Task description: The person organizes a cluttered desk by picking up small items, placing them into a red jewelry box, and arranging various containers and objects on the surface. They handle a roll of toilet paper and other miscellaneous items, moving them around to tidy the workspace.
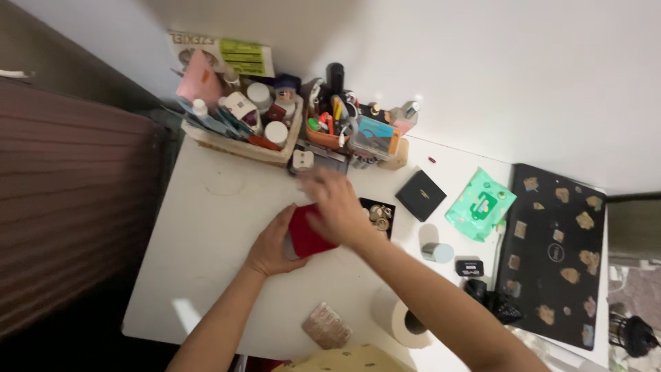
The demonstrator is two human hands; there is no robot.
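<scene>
A small red flat case (305,236) lies on the white table (213,234) in the middle of the view. My left hand (273,242) grips its left edge. Over its top right part my right hand (335,207) rests, blurred by motion, with the fingers spread toward the back of the table. Whether the right hand grips the case or only touches it is unclear. Just right of the hands sits a black tray with small gold pieces (380,215).
A basket of bottles and tubes (241,120) and a holder of pens (337,120) stand at the back. A black square case (421,195), green wipes pack (480,204), sticker-covered laptop (554,255), tissue roll (403,318) and pill blister (327,325) lie around.
</scene>
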